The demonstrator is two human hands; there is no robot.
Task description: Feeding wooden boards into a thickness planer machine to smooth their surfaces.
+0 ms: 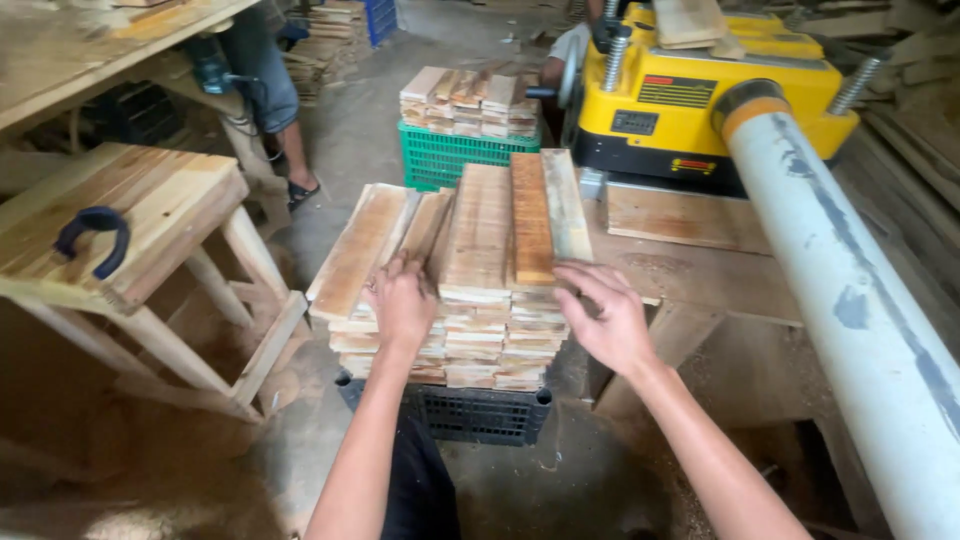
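Observation:
A tall stack of short wooden boards [490,250] rests on a black plastic crate [480,410] in front of me. My left hand [402,305] grips the near end of a tilted board [420,230] at the stack's left side, fingers curled over its edge. My right hand [608,318] lies flat with fingers spread against the right near side of the stack, touching the board ends. One board on top is a darker orange-brown [531,215].
A yellow thickness planer [700,100] stands behind on a wooden bench, with a long white pipe [850,300] running down the right. A green crate [450,155] holds more boards. A wooden stool [130,230] stands left; another person's legs [275,100] are beyond it.

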